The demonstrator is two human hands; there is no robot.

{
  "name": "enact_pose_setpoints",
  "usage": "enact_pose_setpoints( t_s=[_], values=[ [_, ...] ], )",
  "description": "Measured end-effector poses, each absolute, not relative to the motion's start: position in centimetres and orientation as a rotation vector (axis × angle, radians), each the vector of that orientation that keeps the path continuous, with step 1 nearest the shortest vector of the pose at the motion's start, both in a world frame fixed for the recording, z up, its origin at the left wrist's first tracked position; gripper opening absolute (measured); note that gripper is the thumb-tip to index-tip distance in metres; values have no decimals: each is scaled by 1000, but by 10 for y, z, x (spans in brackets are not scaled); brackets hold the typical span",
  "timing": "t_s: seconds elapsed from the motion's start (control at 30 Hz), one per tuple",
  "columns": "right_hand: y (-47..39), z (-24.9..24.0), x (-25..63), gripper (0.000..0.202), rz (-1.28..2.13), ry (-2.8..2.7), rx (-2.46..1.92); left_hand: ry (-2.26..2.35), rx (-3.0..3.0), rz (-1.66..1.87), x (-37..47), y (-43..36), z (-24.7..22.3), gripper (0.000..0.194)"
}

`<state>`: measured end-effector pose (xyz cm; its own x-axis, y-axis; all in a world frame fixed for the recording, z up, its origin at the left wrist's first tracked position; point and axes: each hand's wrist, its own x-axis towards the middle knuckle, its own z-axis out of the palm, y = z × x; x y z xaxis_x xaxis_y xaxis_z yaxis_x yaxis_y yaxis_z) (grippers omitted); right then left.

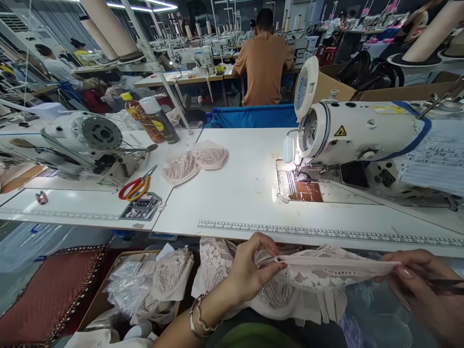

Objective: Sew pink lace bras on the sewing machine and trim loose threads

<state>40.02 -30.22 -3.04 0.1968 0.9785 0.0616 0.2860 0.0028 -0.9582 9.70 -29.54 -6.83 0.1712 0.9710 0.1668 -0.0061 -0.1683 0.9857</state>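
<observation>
A pale pink lace bra is stretched sideways in front of the table's near edge. My left hand pinches its edge between thumb and fingers, near the middle. At the right, the fingers of my right hand pinch the other end of the taut band. A dark, thin tool also lies in the right hand; its kind is not clear. More lace and cup fabric hangs below the band over my lap. The white sewing machine, its needle area lit, stands beyond my right hand.
A lace bra cup pair lies on the white table. Left of it are scissors, a spray can and a second sewing machine. A box of lace pieces stands below left. A person sits ahead.
</observation>
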Motion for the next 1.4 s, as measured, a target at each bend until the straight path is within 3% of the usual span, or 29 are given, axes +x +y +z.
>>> enact_pose_setpoints(
  t_s=[0.17, 0.53, 0.97, 1.13, 1.23, 1.4],
  values=[
    [-302, -29, 393, 14, 932, -1247, -1527, 1008, 1424, 1246, 96, -294, -70, 22],
    [-295, -23, 396, 35, 1141, -1343, -1474, 1073, 1194, 1342, 101, -291, -87, 27],
    [-301, -25, 409, 33, 1061, -1297, -1459, 972, 1309, 1350, 101, -287, -82, 13],
    [-306, -4, 416, 19, 1002, -1307, -1240, 837, 1299, 1328, 108, -288, -74, 15],
    [-309, 13, 422, 21, 872, -1418, -1285, 757, 1349, 1222, 111, -284, -62, 14],
    [-308, 23, 399, 22, 826, -1796, -1489, 640, 1666, 861, 134, -276, -30, 47]
  ],
)
